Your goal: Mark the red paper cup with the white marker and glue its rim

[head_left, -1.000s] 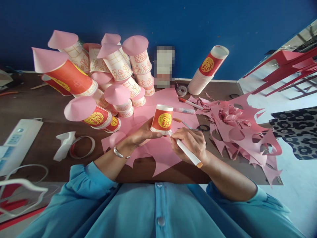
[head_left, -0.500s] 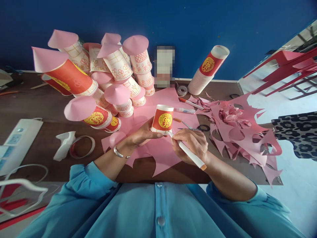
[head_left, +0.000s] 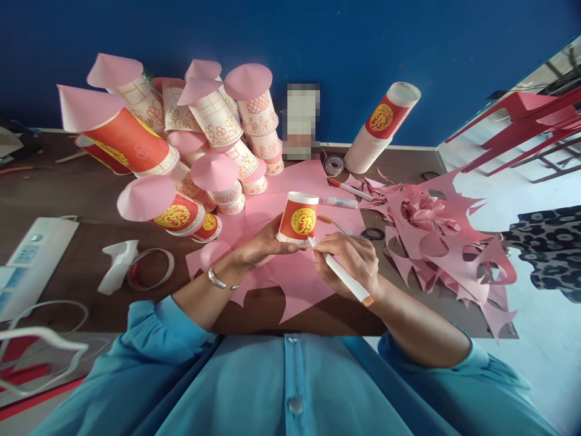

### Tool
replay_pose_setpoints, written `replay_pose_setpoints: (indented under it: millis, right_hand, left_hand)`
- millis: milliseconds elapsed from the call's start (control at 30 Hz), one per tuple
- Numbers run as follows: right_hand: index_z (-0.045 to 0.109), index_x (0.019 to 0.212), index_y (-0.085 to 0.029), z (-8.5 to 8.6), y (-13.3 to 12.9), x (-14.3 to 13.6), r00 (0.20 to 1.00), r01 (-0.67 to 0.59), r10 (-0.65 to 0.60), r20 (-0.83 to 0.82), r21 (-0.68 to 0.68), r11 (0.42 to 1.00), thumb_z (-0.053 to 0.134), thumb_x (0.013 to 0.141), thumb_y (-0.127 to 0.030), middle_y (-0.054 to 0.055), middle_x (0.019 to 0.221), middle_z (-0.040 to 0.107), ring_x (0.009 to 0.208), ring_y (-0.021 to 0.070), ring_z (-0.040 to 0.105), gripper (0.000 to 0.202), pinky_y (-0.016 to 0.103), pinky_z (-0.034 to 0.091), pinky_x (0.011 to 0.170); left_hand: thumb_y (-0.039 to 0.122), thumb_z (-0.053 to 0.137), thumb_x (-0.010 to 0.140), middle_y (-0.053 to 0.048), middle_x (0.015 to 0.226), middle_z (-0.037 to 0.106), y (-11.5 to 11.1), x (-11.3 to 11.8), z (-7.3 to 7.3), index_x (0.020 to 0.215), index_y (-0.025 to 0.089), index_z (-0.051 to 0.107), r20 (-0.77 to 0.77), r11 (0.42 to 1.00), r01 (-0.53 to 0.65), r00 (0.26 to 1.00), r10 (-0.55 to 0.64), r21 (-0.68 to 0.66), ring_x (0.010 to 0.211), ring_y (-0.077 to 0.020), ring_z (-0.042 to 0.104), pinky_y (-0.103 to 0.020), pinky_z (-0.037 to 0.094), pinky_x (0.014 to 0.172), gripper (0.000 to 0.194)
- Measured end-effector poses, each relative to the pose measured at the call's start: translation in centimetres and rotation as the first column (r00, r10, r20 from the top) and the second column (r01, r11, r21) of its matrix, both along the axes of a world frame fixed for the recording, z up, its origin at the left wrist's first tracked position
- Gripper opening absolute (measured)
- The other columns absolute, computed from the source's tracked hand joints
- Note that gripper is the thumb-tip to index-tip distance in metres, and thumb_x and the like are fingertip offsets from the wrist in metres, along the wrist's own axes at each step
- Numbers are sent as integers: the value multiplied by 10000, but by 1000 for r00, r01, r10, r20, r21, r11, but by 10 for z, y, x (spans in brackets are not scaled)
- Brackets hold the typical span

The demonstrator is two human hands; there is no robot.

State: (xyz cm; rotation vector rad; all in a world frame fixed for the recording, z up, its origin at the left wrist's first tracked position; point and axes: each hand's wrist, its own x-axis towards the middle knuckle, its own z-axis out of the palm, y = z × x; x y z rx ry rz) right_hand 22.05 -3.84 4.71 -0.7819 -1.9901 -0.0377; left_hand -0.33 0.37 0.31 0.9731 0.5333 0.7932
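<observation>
My left hand (head_left: 265,245) holds a red paper cup (head_left: 298,218) with a yellow emblem; its thumb lies along the cup's lower rim and its other fingers are mostly hidden behind. A white marker with an orange end (head_left: 348,280) is gripped in my right hand (head_left: 349,260), its tip touching the cup's lower edge. Beneath both hands spread sheets of pink paper (head_left: 302,287). Left of them stand several stacked cups with drawn patterns and pink cone tops (head_left: 215,172).
Pink paper scraps (head_left: 447,248) cover the table's right side. A stack of cups (head_left: 380,130), a tape roll (head_left: 334,165), a red-capped marker (head_left: 350,190) and scissors (head_left: 373,234) lie around. At left are a power strip (head_left: 39,260) and wide tape (head_left: 151,268). Patterned fabric (head_left: 551,248) shows at right.
My right hand and the marker have shifted slightly up and left, with the tip a little higher on the cup. The patterned fabric at right has moved right.
</observation>
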Motion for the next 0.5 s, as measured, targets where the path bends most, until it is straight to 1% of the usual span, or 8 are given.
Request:
replay_pose_setpoints:
  millis: [100, 267, 367, 500]
  right_hand:
    - [640, 1076, -266, -1, 1, 0, 1000, 6, -6, 3, 6, 1000, 695, 1029, -113, -23, 797, 799, 596, 155, 763, 169, 251, 602, 570]
    - [659, 1113, -271, -2, 1, 2, 1000, -27, 27, 4, -13, 1000, 728, 1019, -105, -22, 839, 827, 638, 162, 794, 203, 256, 632, 611]
    - [664, 1124, -272, -2, 0, 3, 999, -40, 41, 22, -27, 999, 751, 1027, -111, -22, 857, 838, 662, 161, 810, 206, 256, 645, 618]
    - [653, 1111, -267, -2, 0, 2, 998, -60, 60, 23, -16, 998, 735, 1060, -127, -18, 842, 835, 659, 158, 812, 170, 265, 652, 606]
  left_hand:
    - [408, 1049, 802, -148, 1273, 861, 0, 1, 1, 1374, 216, 761, -4, 1000, 5, 1000, -5, 5, 1129, -300, 832, -418, 648, 999, 668]
    - [442, 983, 881, -149, 1272, 862, 0, 4, 8, 1367, 221, 782, 4, 995, 67, 998, -68, 75, 1156, -309, 823, -411, 639, 988, 571]
    - [424, 975, 890, -135, 1250, 863, -1, 5, 11, 1358, 228, 788, -7, 994, 61, 998, -61, 89, 1163, -303, 819, -386, 637, 956, 541]
    - [406, 982, 880, -129, 1231, 860, -1, 5, 11, 1347, 230, 794, -16, 995, 35, 999, -34, 90, 1164, -294, 811, -367, 640, 932, 533]
